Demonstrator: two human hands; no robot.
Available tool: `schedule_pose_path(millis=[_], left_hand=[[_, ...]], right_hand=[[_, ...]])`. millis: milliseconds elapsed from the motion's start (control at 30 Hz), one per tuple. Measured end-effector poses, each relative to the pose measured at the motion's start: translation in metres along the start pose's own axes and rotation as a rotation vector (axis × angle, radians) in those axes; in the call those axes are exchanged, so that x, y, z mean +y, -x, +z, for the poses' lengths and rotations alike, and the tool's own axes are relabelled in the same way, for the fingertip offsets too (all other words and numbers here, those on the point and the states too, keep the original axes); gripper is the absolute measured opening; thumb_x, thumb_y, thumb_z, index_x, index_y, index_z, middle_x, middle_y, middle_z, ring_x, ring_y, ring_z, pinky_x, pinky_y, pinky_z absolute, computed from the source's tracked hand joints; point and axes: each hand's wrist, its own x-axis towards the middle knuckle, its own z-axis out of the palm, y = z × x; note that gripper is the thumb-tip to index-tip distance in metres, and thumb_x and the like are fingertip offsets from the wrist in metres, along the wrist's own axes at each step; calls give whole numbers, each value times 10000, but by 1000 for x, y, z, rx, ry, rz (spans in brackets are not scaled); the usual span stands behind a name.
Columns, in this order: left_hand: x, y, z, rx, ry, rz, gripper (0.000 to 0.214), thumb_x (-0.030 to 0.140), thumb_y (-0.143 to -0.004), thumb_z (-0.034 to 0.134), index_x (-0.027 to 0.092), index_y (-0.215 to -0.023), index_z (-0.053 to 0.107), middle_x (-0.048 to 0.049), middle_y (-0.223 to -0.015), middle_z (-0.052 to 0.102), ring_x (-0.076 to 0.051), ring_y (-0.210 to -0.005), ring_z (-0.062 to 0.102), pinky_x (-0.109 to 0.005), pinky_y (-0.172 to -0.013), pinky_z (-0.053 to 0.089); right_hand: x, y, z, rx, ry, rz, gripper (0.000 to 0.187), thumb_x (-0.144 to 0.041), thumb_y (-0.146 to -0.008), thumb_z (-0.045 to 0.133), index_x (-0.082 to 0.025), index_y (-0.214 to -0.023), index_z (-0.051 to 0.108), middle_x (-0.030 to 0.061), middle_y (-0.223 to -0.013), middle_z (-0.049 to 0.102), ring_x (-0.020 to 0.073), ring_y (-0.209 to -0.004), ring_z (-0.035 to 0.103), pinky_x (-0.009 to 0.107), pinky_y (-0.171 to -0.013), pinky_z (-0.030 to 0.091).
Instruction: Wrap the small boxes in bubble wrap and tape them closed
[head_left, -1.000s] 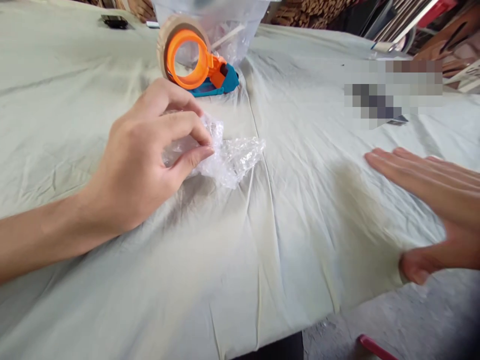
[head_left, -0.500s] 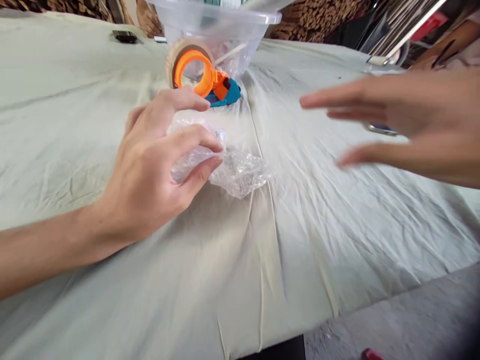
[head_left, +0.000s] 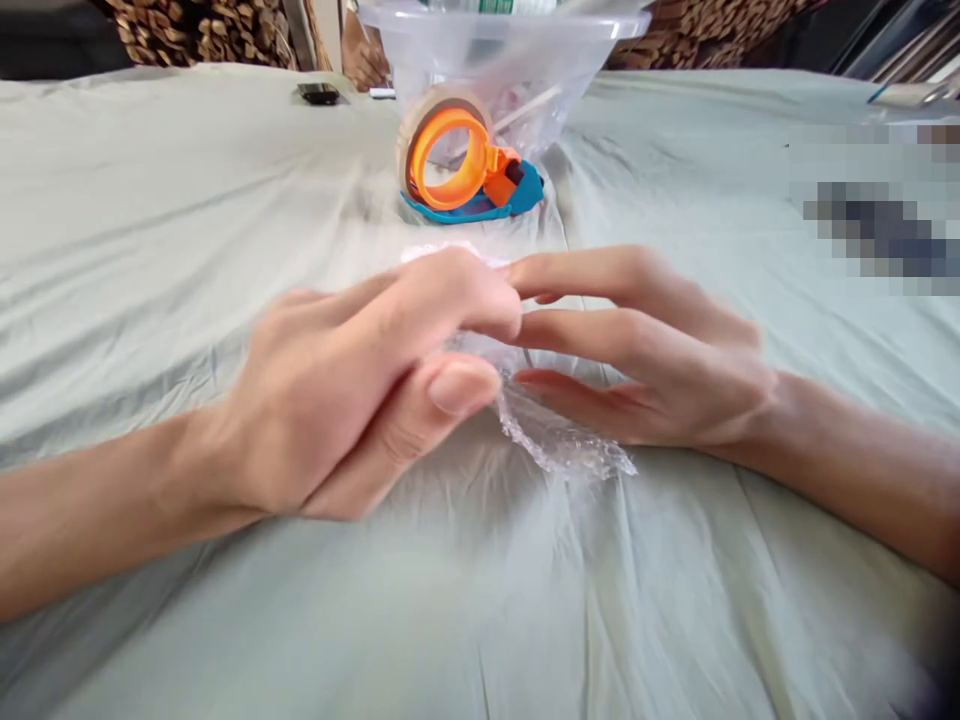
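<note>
Crumpled clear plastic wrap (head_left: 566,440) lies on the cloth, with both hands over it. My left hand (head_left: 367,380) is closed on its left part, the thumb pressed along the curled fingers. From the other side my right hand (head_left: 645,350) reaches in, fingers stretched out and apart from the thumb, its fingertips meeting the left fingers. Much of the wrap is hidden under the hands. Just beyond them stands a blue and orange tape dispenser (head_left: 529,185) with a roll of tan tape on it.
A clear plastic bin (head_left: 517,55) with things inside stands behind the dispenser. A black phone-like object (head_left: 319,94) lies at the back left, near another person's hand (head_left: 365,62). Wrinkled pale green cloth (head_left: 187,190) covers the table. One patch at right is pixelated.
My right hand has come in from the right to the wrap and to my left hand. My left fingers have closed up. The view has turned to the right and levelled.
</note>
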Motion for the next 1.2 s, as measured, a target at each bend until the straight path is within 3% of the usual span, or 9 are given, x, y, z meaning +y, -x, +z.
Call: schedule_pose_path(millis=[167,400,500,600,700,833,967,1033,1200], left_hand=[[-16,-3,-17,5,-206,301,486,473,-1241,295,245,-1364,707,-10,-1418,802,-240,-1300,817,-365,-999,673],[-26,1,-23,-83,-267,219,806,640,-1224,99,231,-1491,740,-74,-1581,728,-373,-1443,716,-603,-1184,553],[-25,3,-21,-51,-210,117,880,693,-1198,116,186,-1448,791,-169,-1601,697,-429,-1385,716,-637,-1167,526],[-23,4,-19,-91,-216,46,812,717,-1185,202,181,-1468,742,-194,-1624,673,-433,-1378,723,-605,-1101,551],[-23,4,-19,-97,-269,30,580,677,-1175,375,228,-1343,702,-166,-1670,645,-411,-1525,643,-597,-1187,524],[-26,6,-26,-47,-333,260,403,579,-1187,440,265,-1088,673,-112,-1730,610,-380,-1680,506,-631,-1322,455],[-30,10,-30,-117,-220,550,400,542,-1210,420,281,-1024,660,-90,-1416,814,-322,-1488,717,-489,-1196,630],[-32,12,-28,-89,-190,490,353,470,-1224,423,281,-1067,676,-68,-1263,850,-276,-1252,833,-392,-1007,693],[-37,12,-15,-65,-217,-35,236,284,-1155,539,318,-1335,687,-13,-1281,826,-188,-861,816,-301,-699,601]], right_hand=[[1,2,1,-114,43,63,263,-361,-1177,607,-355,-1426,691,5,-1556,729,273,-1366,782,471,-1105,682],[-4,-12,-3,-97,176,-149,134,-246,-1190,585,-310,-1116,678,-49,-1516,795,223,-1352,790,438,-1076,690],[-5,-15,-5,-224,-24,-25,252,-348,-1200,550,-340,-1008,713,-82,-1492,803,244,-1354,799,521,-1187,667],[-5,-9,-2,-233,-150,106,201,-327,-1182,561,-387,-1213,750,-70,-1655,690,273,-1468,734,600,-1292,594],[-6,-3,1,-171,-250,131,402,-285,-1159,639,-345,-1553,588,20,-1841,479,262,-1639,580,546,-1297,593],[-9,-4,2,-184,-165,184,425,-285,-1166,637,-277,-1585,569,92,-1730,624,283,-1448,743,509,-1191,623],[-6,-4,3,-163,13,198,241,-312,-1170,586,-221,-1367,692,111,-1418,821,287,-1105,838,465,-948,605],[-3,-3,5,-168,15,265,206,-327,-1167,563,-219,-1252,717,84,-1202,858,268,-983,825,451,-913,574],[-2,-8,4,-129,-103,419,146,-319,-1125,588,-278,-1066,715,11,-996,822,230,-859,773,439,-924,590]])
